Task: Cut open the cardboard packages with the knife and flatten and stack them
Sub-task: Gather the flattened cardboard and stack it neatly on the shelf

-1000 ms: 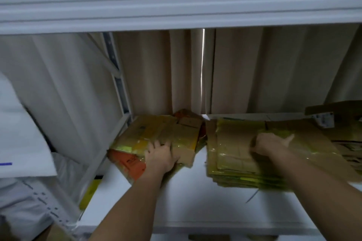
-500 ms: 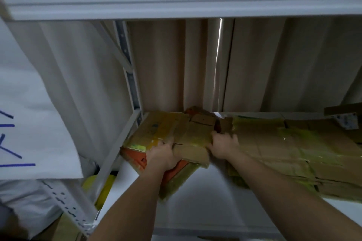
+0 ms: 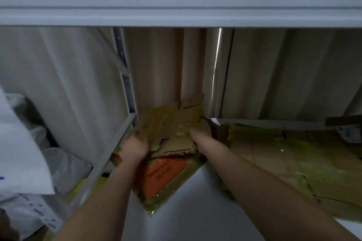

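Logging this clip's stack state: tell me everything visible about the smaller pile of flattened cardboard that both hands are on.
The smaller cardboard pile is flattened brown board wrapped in yellowish tape, with an orange printed panel underneath. It sits askew at the white shelf's left end, its far end tilted up against the curtain. The left hand and right hand hold its sides. It lies beside a larger flattened stack.

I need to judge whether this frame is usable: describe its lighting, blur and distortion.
Head view: dim, flat light with a bluish cast; one bright glare strip at the curtain gap. Soft motion blur on both hands, left hand and right hand, and on the cardboard pile. Wide-angle bending shows along the upper shelf edge.
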